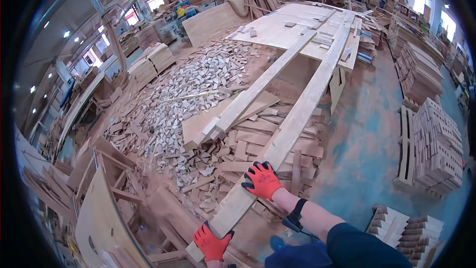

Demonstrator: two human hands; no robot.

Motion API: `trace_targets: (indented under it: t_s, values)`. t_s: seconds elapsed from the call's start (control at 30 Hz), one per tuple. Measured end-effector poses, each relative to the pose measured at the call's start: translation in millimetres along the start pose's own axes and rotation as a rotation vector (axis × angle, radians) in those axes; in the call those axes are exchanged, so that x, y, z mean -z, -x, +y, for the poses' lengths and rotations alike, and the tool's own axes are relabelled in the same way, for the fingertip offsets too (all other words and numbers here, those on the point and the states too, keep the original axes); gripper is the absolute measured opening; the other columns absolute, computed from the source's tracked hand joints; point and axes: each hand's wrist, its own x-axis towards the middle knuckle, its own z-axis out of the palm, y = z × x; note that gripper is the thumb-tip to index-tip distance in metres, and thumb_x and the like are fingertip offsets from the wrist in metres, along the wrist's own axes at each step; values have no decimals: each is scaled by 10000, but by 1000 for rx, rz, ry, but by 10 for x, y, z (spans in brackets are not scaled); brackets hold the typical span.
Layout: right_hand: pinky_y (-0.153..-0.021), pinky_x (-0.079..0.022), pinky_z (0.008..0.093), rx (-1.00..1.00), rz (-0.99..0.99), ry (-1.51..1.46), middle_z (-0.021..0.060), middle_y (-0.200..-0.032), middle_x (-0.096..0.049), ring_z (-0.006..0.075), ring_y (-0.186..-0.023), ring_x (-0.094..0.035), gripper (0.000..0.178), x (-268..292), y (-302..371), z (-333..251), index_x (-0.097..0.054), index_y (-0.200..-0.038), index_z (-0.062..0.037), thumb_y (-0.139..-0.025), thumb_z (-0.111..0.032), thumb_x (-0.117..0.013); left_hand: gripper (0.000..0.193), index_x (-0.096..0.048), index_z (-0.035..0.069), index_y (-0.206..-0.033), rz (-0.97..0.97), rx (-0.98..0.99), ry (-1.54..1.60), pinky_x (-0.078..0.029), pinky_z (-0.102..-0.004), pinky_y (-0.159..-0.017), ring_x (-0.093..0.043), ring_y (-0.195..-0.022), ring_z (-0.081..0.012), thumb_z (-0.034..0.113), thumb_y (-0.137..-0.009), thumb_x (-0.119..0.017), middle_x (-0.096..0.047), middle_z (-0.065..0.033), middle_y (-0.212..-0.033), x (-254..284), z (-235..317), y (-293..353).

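A long pale wooden plank (292, 129) slants from just in front of me up to a far worktable. Near its close end my left hand (212, 242), in a red glove with black fingertips, grips it. Farther up the same plank my right hand (264, 181), gloved alike, lies over the top with its fingers bent around the left edge. Parts of both hands' grip are hidden underneath. To the left a second long board (267, 82) runs nearly parallel, its near end resting above the scrap pile.
Small wood offcuts (193, 74) form a large heap at left, with longer scraps (243, 149) under the plank. The pale worktable (267, 22) carries loose pieces. Stacked boards (436, 144) stand at right beside the blue-green floor (357, 144). A curved panel (101, 213) leans at lower left.
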Motion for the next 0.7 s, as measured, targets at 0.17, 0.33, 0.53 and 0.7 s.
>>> trace_targets:
  t_s: [0.17,0.33,0.53,0.7]
  values:
    - [-1134,-311,569,39,24,14,125,-1262,-582,329,-1297,-469,503,15,-104,5,-659,-1177,-115,-897,-529,-603,1051,-571,29,-1336,16,22,80,-428,-484,-1029,-568,-1177,-379,664,-552,-866,-632,-209,-1228,-45,11,-38]
    - [-1123,-323,562,49,10,-15,134,-1241,-588,332,-1280,-477,481,37,-158,15,-662,-1140,-108,-898,-519,-601,1000,-560,2,-1274,16,-28,-22,-386,-497,-1029,-540,-1143,-372,611,-541,-863,-605,-187,-1178,-108,-35,-113]
    - [-1142,-312,560,73,10,-14,141,-1264,-585,340,-1286,-475,515,53,-82,44,-655,-1197,-102,-916,-528,-585,1007,-553,5,-1258,72,-18,36,-342,-512,-1053,-518,-1145,-372,592,-501,-865,-581,-177,-1162,-150,-48,-12]
    - [-1143,-312,552,62,11,-11,139,-1262,-586,341,-1277,-480,500,73,-64,30,-657,-1191,-102,-929,-520,-575,962,-519,-16,-1336,-53,78,39,-322,-513,-1112,-496,-1230,-400,517,-609,-853,-571,-222,-1251,-42,16,31]
